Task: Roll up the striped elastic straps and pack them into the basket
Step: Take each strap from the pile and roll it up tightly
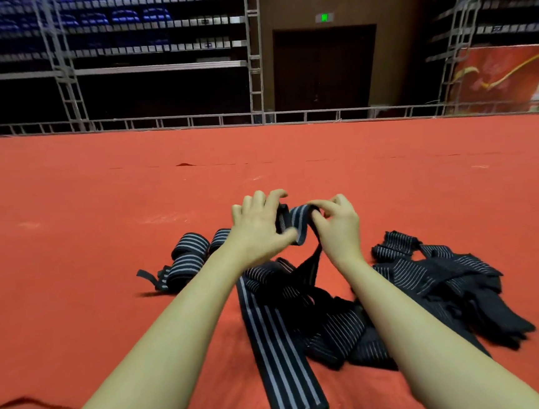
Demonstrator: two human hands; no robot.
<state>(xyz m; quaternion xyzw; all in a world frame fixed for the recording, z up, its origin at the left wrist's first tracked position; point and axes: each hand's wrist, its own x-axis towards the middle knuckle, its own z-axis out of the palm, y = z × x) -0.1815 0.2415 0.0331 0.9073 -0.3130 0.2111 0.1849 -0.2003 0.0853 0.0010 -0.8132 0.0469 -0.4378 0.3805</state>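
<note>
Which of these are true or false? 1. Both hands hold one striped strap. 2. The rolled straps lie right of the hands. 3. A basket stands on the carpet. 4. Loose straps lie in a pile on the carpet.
1. True: the left hand and the right hand grip the same striped strap.
2. False: the rolled straps lie left of the hands.
3. False: no basket is in view.
4. True: the loose straps lie piled on the red carpet.
</note>
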